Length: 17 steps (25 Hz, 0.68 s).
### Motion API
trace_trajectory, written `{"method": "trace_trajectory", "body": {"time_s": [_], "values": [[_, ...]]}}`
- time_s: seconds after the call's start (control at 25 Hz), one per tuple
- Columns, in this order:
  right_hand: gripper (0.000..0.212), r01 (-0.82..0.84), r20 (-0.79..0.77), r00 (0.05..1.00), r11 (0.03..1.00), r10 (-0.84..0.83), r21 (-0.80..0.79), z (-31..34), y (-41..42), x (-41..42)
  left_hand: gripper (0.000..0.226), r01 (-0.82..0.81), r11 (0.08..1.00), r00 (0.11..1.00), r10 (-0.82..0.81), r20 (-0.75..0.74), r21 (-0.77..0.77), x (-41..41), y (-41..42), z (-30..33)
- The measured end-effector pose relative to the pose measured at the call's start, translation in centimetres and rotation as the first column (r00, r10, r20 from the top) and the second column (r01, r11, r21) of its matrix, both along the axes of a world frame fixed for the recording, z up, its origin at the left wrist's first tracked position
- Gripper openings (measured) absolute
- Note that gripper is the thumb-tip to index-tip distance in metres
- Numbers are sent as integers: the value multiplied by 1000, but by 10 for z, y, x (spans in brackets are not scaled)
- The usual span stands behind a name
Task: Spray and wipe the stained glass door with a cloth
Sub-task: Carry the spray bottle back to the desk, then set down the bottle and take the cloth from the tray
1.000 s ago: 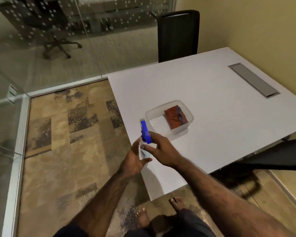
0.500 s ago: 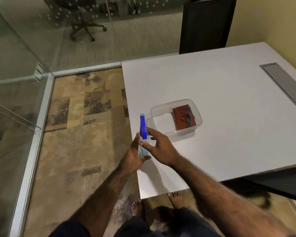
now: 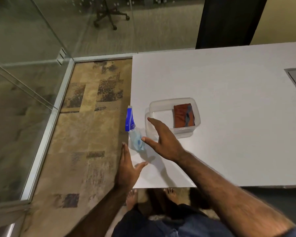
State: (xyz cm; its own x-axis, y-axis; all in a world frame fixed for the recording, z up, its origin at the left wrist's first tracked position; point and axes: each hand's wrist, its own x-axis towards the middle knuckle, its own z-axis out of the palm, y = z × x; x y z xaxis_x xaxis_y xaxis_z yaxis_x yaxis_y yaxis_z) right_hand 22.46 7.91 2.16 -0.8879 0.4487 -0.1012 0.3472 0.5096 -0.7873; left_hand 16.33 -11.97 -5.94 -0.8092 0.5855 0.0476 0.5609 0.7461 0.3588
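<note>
Your two bare hands flank a spray bottle (image 3: 134,132) standing at the near left edge of a white table (image 3: 229,82). Your left hand (image 3: 126,170) is spread flat, fingers together and pointing away from you, thumb splayed toward the bottle's base; it sits just beside and below the bottle, not touching it. Your right hand (image 3: 162,139) is also spread wide, palm turned toward the bottle, its thumb tip close against the pale blue body, though whether it touches cannot be told. Neither hand grips anything. The bottle's blue trigger head rises beyond your left fingertips, over the table's edge.

Just past your right hand's fingers sits a clear plastic container (image 3: 197,115), and inside it, at the end farther from your right hand, lies a folded rust-red cloth (image 3: 182,116). To the far side of your left hand, across patterned tan carpet (image 3: 85,134), stand the glass door (image 3: 15,100) and glass walls in a metal frame. A dark chair back (image 3: 229,21) stands beyond the table. Your bare feet show below the table's near edge.
</note>
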Motion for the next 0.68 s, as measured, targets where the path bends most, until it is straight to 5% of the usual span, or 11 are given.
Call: {"method": "trace_trajectory", "body": {"time_s": [0.16,0.32,0.44,0.68], "values": [[78,-28,-23,999,995,31,97,0,19,18,120,-35,993,999,38,26,-113,45,15,21],[77,-24,-62,997,970,40,243,-8,42,30,104,167,973,986,-164,-35,158,55,38,14],[78,13,-48,999,939,4,344,-13,60,35,93,303,936,944,-268,-195,182,46,62,14],[83,47,9,998,883,-57,466,-19,105,46,71,267,962,925,-272,-265,-55,11,134,30]]}}
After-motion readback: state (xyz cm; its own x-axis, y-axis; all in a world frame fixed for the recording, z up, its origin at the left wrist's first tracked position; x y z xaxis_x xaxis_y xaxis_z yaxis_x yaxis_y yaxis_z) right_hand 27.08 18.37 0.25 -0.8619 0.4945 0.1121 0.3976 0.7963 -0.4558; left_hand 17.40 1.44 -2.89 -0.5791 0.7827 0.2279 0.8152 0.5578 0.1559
